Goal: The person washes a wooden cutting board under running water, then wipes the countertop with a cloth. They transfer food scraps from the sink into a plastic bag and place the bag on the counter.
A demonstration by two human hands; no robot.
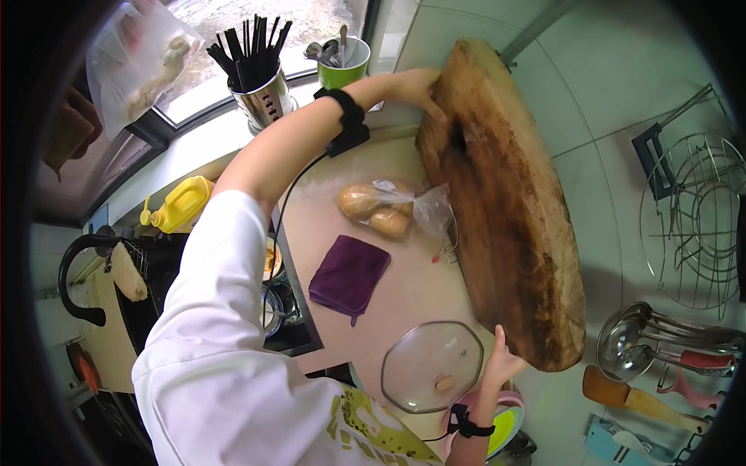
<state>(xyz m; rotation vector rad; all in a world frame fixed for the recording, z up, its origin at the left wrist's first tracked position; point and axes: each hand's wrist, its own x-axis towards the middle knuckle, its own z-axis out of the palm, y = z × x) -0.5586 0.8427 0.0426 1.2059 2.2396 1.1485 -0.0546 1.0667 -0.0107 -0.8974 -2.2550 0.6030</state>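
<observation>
A thick, dark-stained wooden cutting board [495,215] is tilted up on its edge along the tiled wall. My left hand [421,93] grips its far end, the thumb over the face and the other fingers hidden behind. At the near end, my right hand [504,362] supports the lower corner with the thumb raised; part of its fingers is hidden by the board. Beside the board's lower edge lies a clear plastic bag [379,207] of rounded, brownish food. A folded purple cloth [349,275] and a glass pot lid [432,367] with a wooden knob rest on the countertop [402,297].
Metal ladles [635,343], a wooden spatula [629,396] and wire racks [699,221] hang on the right wall. Along the window sill stand a steel chopstick holder [262,99] and a green cup [344,67] of spoons. A sink [303,332] with bowls borders the counter, near a yellow jug [183,204].
</observation>
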